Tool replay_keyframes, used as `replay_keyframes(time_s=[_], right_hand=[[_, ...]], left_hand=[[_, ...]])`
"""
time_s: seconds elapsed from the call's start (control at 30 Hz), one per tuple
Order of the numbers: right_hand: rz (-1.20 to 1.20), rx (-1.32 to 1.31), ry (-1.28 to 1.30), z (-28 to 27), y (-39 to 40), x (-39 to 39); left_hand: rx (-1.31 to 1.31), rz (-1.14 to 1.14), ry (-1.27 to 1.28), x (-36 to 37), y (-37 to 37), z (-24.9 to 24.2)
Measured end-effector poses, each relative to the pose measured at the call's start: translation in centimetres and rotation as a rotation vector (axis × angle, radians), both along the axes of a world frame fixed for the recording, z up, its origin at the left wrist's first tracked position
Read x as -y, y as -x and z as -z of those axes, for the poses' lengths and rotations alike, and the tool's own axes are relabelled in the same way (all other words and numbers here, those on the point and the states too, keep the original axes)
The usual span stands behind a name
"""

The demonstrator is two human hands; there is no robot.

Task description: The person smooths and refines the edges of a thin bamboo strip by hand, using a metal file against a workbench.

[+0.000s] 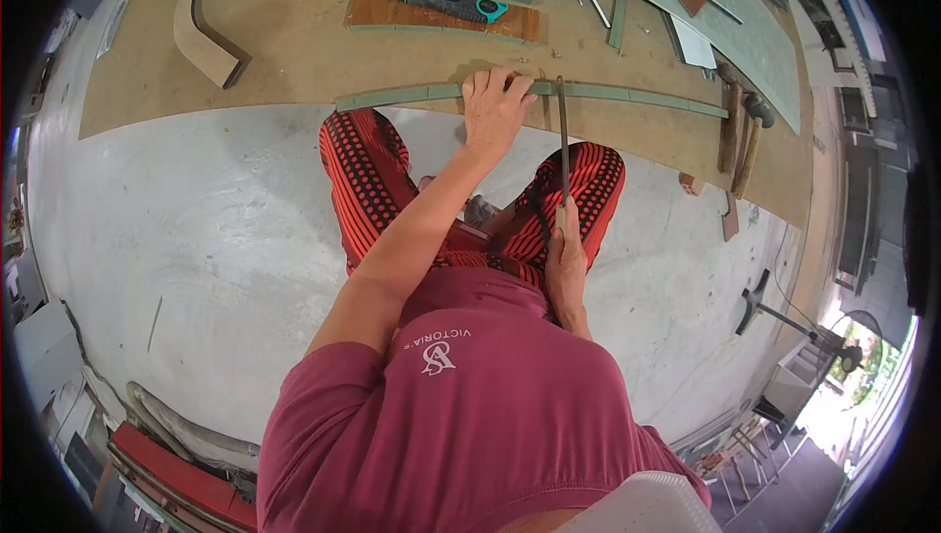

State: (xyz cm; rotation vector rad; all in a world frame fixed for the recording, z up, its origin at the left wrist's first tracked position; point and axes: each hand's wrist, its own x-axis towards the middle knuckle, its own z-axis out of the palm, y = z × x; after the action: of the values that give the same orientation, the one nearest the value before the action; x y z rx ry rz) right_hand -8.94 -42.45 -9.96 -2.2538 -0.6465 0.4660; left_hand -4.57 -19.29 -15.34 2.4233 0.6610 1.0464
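Our left hand (497,107) curls its fingers over the green strip (412,95), holding it; our right hand (566,264) grips the long thin tool (564,141) lying across it

The left hand (496,107) rests on a green strip (637,95) along the near edge of the table (299,58); the right hand (566,257) grips a slender tool (564,146) crossing it. A hammer (748,153) lies toward the near right corner.
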Motion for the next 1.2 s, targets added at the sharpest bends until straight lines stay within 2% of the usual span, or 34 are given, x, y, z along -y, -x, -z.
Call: replay_keyframes(time_s=[0.27,0.33,0.43,0.57,0.63,0.77,0.83,0.97,1.03,1.2], right_hand=[[0.003,0.021,0.022,0.8,-1.1,-1.3],[-0.068,0.138,-0.033,0.8,-1.8,-2.0],[-0.023,0.011,0.027,0.2,-1.4,-1.6],[-0.020,0.023,0.056,1.1,-0.4,0.5],[-0.156,0.276,0.035,1.4,-2.4,-1.5],[-0.137,0.193,-0.035,1.0,-3.3,-2.8],[-0.164,0.315,0.089,1.8,-2.1,-1.1],[-0.069,0.108,0.110,1.3,-1.2,-0.1],[-0.146,0.192,-0.013,1.4,-3.6,-2.2],[-0.158,0.232,-0.068,1.1,-3.0,-2.3]], left_hand=[[0.009,-0.007,-0.028,-0.1,0.0,0.3],[0.010,0.008,-0.023,-0.1,0.0,0.4],[0.014,-0.002,-0.022,0.0,-0.1,0.3],[0.001,-0.002,-0.006,0.4,0.3,0.6],[0.020,-0.003,-0.028,0.0,-0.1,0.4],[0.022,-0.001,-0.031,-0.1,-0.1,0.3],[0.014,-0.011,-0.023,0.0,-0.1,0.3],[-0.008,0.005,-0.011,0.1,0.0,0.6],[0.012,-0.004,-0.030,0.0,-0.1,0.4],[0.022,-0.001,-0.031,-0.2,0.1,0.1]])
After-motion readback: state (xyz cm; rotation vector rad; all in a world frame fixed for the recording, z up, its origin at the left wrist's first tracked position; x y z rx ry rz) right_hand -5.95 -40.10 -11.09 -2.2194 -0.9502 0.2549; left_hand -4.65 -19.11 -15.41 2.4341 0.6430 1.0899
